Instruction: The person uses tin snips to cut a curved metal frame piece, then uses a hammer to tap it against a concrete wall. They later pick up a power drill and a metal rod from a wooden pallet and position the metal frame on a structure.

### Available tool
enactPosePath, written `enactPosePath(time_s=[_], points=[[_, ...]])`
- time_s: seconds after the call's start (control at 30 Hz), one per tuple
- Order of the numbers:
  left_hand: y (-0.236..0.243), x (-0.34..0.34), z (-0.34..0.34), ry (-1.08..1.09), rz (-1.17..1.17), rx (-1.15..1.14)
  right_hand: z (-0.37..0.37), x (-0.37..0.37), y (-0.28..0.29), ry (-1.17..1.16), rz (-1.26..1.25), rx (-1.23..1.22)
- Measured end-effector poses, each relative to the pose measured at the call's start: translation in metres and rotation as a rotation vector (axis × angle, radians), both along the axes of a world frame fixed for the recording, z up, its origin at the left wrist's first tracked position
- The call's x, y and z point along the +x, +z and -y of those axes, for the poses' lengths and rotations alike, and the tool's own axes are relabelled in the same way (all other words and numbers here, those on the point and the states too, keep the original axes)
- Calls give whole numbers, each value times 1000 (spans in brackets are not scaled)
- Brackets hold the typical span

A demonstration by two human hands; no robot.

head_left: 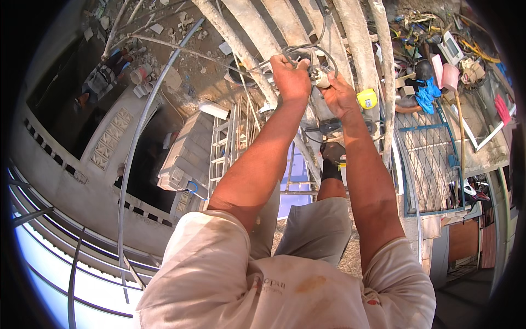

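My left hand (290,78) is closed on a dark electric cable (320,34), which loops up over the planks. Close beside it, my right hand (341,96) grips a pale, rounded cable connector (322,81). Whether the two ends are joined is hidden by my fingers. A yellow tape measure (367,98) rests just right of my right wrist. Below my hands lies a dark tool (330,126), its kind unclear, near my shoe (332,150).
Rough planks (285,22) and poles run ahead of me, high above the ground. A ladder (222,148) stands at left, near a slanting metal pole (143,118). At right are a metal grille (430,159), a pink bucket (450,77) and piled scrap. A person (104,77) appears below left.
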State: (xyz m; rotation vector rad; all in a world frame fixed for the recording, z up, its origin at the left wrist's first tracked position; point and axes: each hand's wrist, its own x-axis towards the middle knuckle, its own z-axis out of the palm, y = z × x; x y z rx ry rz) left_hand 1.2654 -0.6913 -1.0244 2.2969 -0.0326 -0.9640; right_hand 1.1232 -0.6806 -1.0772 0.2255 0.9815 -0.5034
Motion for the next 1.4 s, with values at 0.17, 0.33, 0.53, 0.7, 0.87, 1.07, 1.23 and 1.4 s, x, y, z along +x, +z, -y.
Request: enactPosePath(time_s=[0.17, 0.33, 0.53, 0.7, 0.87, 1.07, 1.23, 1.4], points=[[8, -5, 6, -96, 162, 136, -10, -2, -8, -14, -19, -66], [19, -6, 12, -98, 99, 226, -13, -2, -5, -23, -49, -67], [19, -3, 8, -177, 74, 217, -14, 1, -2, -40, -89, -63], [23, 2, 5, -253, 59, 253, -17, -3, -7, -35, -79, -49], [23, 19, 4, -315, -85, 409, -14, -1, -5, -32, -109, -50], [13, 31, -8, -138, -375, 198, -1, 2, -2, 64, -139, -136], [23, 36, -5, -83, -458, 198, 4, 11, 4, 62, -106, -149], [33, 31, 0, 50, -446, 150, 15, 19, 9, 80, -100, -169]])
